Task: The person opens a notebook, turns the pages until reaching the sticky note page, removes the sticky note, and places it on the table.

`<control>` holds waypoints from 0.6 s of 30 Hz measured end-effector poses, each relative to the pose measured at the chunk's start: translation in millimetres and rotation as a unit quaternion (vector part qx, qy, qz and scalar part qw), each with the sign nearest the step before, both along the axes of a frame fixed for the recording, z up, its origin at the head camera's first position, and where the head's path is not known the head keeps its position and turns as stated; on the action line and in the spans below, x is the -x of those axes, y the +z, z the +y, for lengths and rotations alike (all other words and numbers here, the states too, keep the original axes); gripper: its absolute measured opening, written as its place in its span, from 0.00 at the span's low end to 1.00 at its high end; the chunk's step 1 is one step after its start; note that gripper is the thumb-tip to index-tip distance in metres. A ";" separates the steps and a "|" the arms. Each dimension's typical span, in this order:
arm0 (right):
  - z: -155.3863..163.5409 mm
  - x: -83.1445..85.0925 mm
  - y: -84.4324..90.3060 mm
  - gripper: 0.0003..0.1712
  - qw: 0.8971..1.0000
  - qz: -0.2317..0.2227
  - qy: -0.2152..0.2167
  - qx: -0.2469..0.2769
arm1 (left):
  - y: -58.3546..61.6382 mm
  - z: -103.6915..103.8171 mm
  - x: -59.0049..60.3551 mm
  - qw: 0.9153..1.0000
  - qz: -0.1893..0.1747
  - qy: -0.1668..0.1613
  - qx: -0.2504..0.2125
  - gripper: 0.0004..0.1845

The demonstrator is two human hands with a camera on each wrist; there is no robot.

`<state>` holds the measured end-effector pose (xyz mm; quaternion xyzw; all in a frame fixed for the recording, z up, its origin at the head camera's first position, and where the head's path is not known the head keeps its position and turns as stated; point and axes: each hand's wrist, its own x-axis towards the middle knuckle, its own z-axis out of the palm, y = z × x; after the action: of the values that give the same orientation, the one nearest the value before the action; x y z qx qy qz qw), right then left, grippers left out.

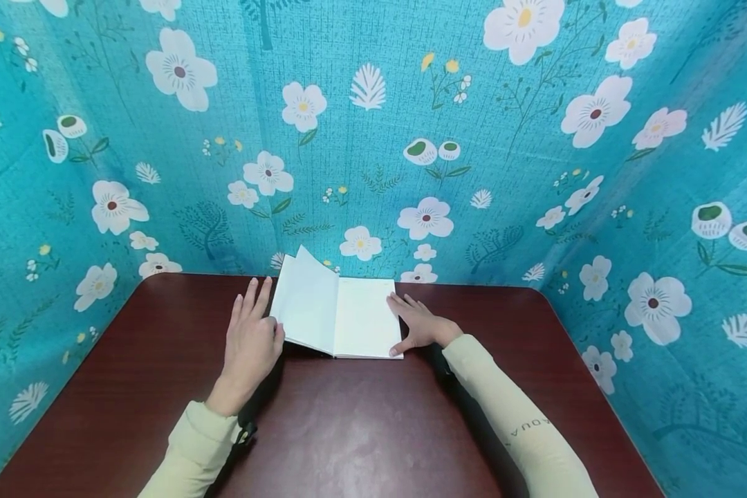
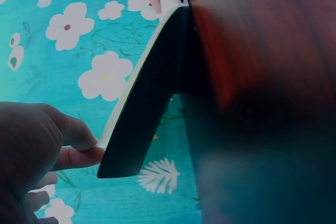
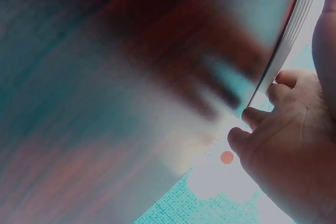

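A notebook (image 1: pixel 367 318) with blank white pages lies spread near the table's far edge. Its left side is raised at a slant, with one page corner sticking up at the top. The dark outer cover (image 2: pixel 144 98) shows from beneath in the left wrist view. Thumb and forefinger of my left hand (image 1: pixel 249 342) pinch the outer edge of that raised side, the other fingers extended. My right hand (image 1: pixel 420 324) rests at the right edge, thumb and forefinger spread apart on the page margin. Other right fingertips (image 3: pixel 253 116) touch the notebook's side in the right wrist view.
The dark reddish-brown table (image 1: pixel 361 429) has a glossy, reflecting top. Behind it and along both sides hangs a teal floral cloth (image 1: pixel 348 173), close to the far edge. Both forearms wear pale sleeves (image 1: pixel 510 408), and a dark strap (image 1: pixel 247 432) shows under the left wrist.
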<state>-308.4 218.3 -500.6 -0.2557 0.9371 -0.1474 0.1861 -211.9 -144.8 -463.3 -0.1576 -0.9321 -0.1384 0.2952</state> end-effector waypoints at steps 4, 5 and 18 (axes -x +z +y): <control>0.2 -0.2 0.3 0.74 1.000 -0.002 -0.001 0.010 | -8.4 -6.4 0.3 0.999 -0.031 0.010 -0.003 0.14; -0.1 -0.2 0.5 0.74 1.000 -0.002 0.000 0.009 | -10.7 -7.8 0.5 0.999 -0.040 0.013 -0.004 0.14; -1.6 1.1 -0.6 0.74 1.000 -0.003 -0.003 0.004 | -27.5 -12.7 3.8 0.993 -0.111 0.047 0.003 0.15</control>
<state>-309.5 216.7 -501.2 -0.2535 0.9367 -0.1519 0.1875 -215.7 -157.5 -490.8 -0.0984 -0.9659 -0.1381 0.1957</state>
